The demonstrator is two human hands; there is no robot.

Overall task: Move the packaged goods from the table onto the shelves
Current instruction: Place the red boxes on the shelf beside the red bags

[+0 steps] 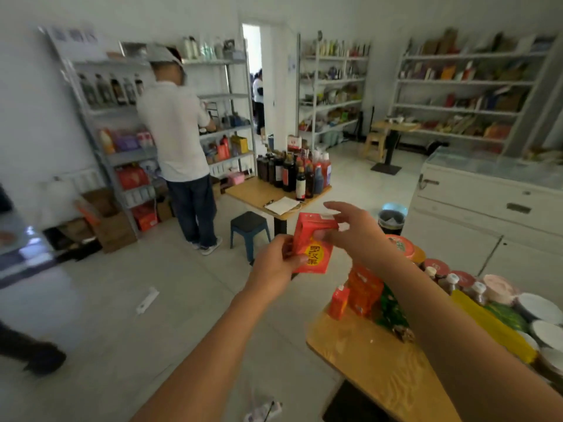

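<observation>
here, we hold a red packet (313,243) with a yellow label up in the air near the middle of our view, over the floor and off the eleven o'clock corner of the near tabletop (374,360). of our hands, the left hand (275,263) grips the packet, fingers and thumb curled on its lower left edge at about eight o'clock of it. the right hand (350,226) is spread with straight fingers at three o'clock of the packet, its thumb lying against the packet's right side and the index finger reaching above the top edge; it does not close round anything. the near tabletop sits at five o'clock in our view and carries more red packets (364,287), a small red carton (338,301) just beside them at eight o'clock, a green packet (390,309), a long yellow packet (487,324), small capped bottles (451,281) and white bowls (539,306) at its three o'clock side. at ten o'clock stand metal shelves (122,156) with bottles and boxes, and a person in a white shirt (173,129) faces them. at twelve o'clock a second table (253,190) bears a cluster of dark bottles (292,172), with a blue stool (249,229) near its front edge. further shelves (463,83) fill the wall at two o'clock.
</observation>
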